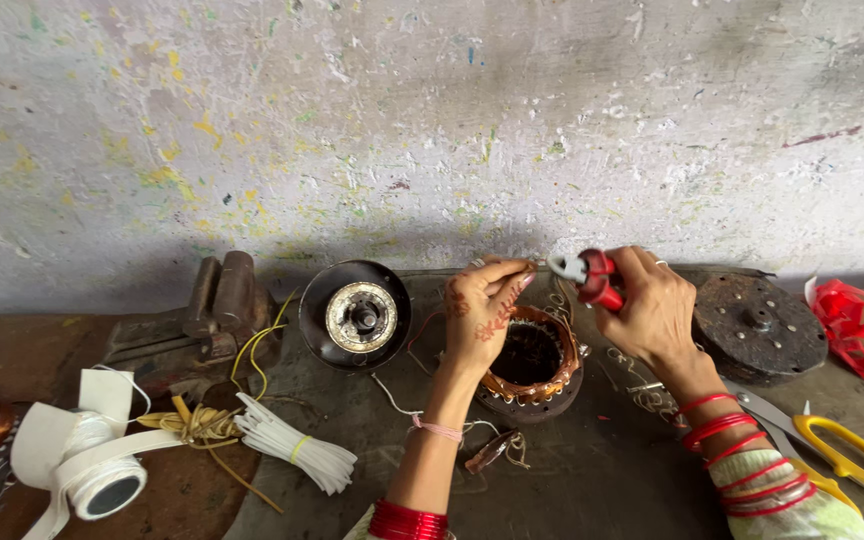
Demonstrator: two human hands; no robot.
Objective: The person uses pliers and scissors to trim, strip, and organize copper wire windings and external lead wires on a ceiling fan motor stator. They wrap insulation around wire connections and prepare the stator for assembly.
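Forearms with red bangles cut off at bottom edge. Left hand (480, 305) pinches something too thin to make out, above one copper-wound stator (532, 362). Right hand (647, 300) is closed round red-handled cutters (590, 276), jaws toward the left fingertips. One tape roll (92, 465), one yellow scissors (842, 450), partly cropped. Grimy bench (592, 480), paint-flecked wall (432, 120).

This is a small repair workshop for electric motors. A worn table (572, 480) stands against a stained, paint-flecked wall (432, 120) and carries a bench vise (214, 300), a stator with copper windings (532, 360), motor end covers (354, 315), white insulation sleeves (297, 455), a tape roll (92, 465) and yellow-handled scissors (842, 450).
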